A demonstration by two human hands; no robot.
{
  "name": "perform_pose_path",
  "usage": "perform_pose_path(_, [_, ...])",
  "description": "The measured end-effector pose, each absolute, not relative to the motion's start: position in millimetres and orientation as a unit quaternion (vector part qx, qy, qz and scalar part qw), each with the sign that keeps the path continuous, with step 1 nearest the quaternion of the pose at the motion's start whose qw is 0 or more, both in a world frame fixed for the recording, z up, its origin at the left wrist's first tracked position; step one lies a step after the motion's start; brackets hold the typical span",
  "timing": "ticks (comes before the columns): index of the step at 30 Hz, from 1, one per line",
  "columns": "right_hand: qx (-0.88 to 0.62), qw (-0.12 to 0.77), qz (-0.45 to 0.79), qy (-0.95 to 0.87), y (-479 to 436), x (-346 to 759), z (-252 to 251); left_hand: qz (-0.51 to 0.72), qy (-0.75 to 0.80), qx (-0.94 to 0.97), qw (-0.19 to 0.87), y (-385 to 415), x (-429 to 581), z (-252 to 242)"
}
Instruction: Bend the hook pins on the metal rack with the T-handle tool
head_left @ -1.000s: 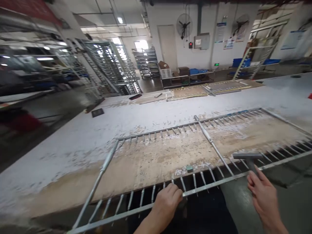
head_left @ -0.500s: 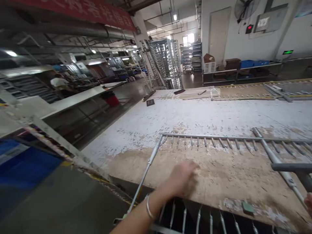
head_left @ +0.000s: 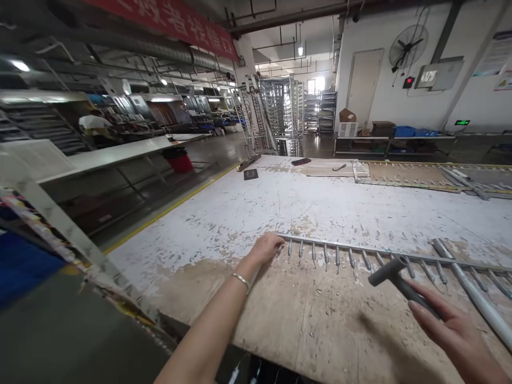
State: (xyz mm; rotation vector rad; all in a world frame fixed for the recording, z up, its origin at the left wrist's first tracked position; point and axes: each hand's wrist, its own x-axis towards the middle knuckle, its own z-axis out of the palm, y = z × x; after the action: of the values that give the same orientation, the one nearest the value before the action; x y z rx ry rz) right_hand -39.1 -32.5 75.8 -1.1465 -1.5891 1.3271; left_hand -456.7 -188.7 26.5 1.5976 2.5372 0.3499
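While the left hand (head_left: 267,247) pinches the frame (head_left: 340,246) and the right hand (head_left: 452,325) grips a T-shaped tool (head_left: 410,290), worn white table (head_left: 340,208) spreads below; racks (head_left: 278,114), fan (head_left: 408,47) behind.

We observe a red banner (head_left: 176,24) overhead at left, a red bin (head_left: 178,161) near a long white bench (head_left: 124,152), metal racks (head_left: 276,114) farther back, and a wall fan (head_left: 408,45) right of a pale door (head_left: 365,80).
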Motion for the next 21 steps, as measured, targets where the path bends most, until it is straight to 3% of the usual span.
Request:
perform_pose_path(3, [-0.389, 0.277, 0.537, -0.695, -36.7, -76.0, 79.4, 0.195, 0.830, 0.519, 0.064, -182.8, -461.9, 21.6])
perform_pose_path(9, [-0.241, 0.277, 0.522, -0.770, -49.9, -172.2, 87.9, 0.309, 0.852, 0.412, 0.096, -172.7, -453.0, 18.5])
perform_pose_path(18, [-0.080, 0.368, 0.277, -0.884, -49.2, -260.1, 58.0, 0.243, 0.875, 0.415, 0.046, -170.9, -441.7, 20.8])
perform_pose_path(21, [-0.085, 0.283, 0.194, -0.936, -38.9, -273.8, 40.3, 0.235, 0.879, 0.412, 0.052, -170.0, -441.9, 20.5])
